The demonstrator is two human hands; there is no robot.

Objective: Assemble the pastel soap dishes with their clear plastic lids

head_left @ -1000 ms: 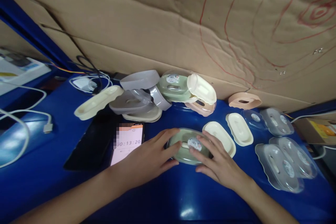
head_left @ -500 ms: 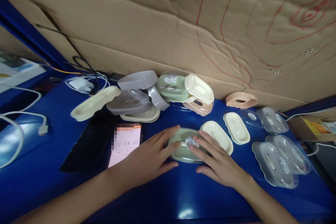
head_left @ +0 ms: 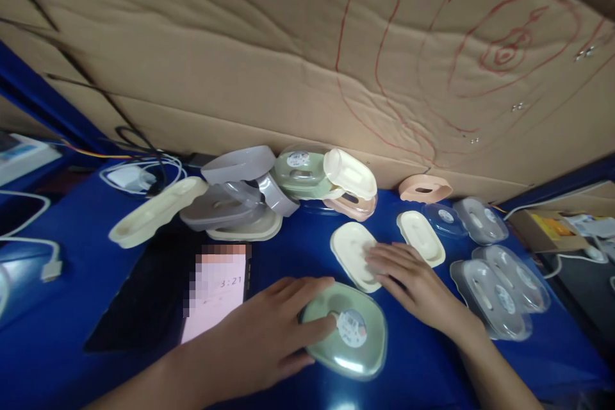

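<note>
The green lidded dish (head_left: 348,330) sat on the blue table (head_left: 413,365), its round sticker (head_left: 352,328) facing up. The left hand (head_left: 283,333) was at the dish's left end with its fingers spread, some on the far edge and top, one low by the near edge. I could not tell how hard they squeezed. Just past the far side of the green dish lay a cream tray (head_left: 353,250). Its long way ran on a slant, from the far left down to the near right, so its near end pointed at the green dish. The right hand (head_left: 408,275) was the closer one to this tray. Its fingers lay close together over the tray's right edge, so most of the tray was to the left of the fingertips. They were blurry, and I could not tell if they pinched it. A second cream tray (head_left: 420,238) lay farther off, past the green dish and to its right, behind the right hand.
</note>
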